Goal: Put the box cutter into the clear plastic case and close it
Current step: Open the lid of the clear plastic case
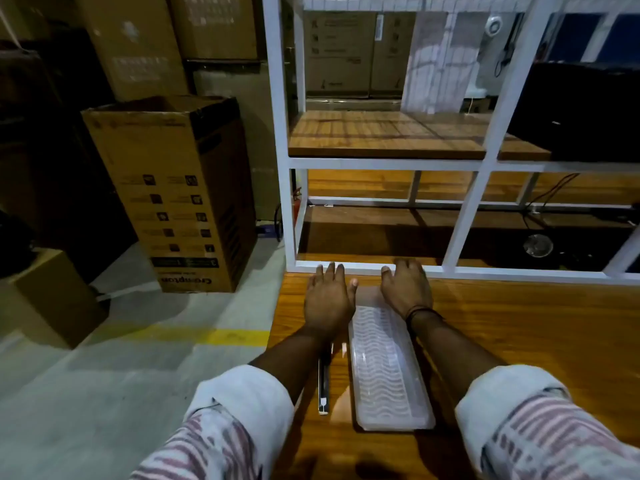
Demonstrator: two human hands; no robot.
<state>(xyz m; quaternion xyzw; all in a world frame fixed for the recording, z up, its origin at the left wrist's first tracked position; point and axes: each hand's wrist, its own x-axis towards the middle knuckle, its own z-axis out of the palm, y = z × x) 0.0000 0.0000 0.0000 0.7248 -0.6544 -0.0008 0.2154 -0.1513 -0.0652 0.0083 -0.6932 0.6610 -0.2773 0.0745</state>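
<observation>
Both my hands lie flat and empty at the far end of the clear plastic case (388, 362) on the desk (519, 341), left hand (329, 299), right hand (407, 289); the box cutter (324, 386) waits under my left forearm. Best to lift the lid evenly first.

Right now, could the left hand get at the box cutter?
Probably yes. The box cutter lies bare on the table, under the left forearm; the left hand rests flat beyond it, holding nothing, and only needs to draw back.

Glossy wooden table (519, 334), clear ribbed plastic case (388, 368)
</observation>
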